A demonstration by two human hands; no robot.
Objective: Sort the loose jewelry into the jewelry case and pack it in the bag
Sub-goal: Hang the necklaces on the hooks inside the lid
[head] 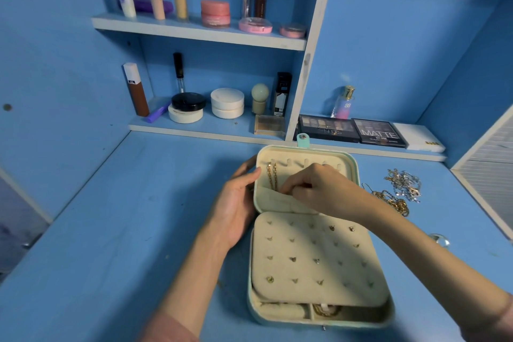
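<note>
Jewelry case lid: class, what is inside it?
A gold chain hangs from a hook, running down to a cream pocket. The right hand covers the right side of the lid, so anything there, or in the pocket, is hidden.

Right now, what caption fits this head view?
Right hand pinches a gold chain hanging in the lid of the open case; left hand steadies it.

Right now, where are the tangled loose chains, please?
Head view: the tangled gold and silver chains lie on the blue desk, right of the open mint jewelry case.
</note>
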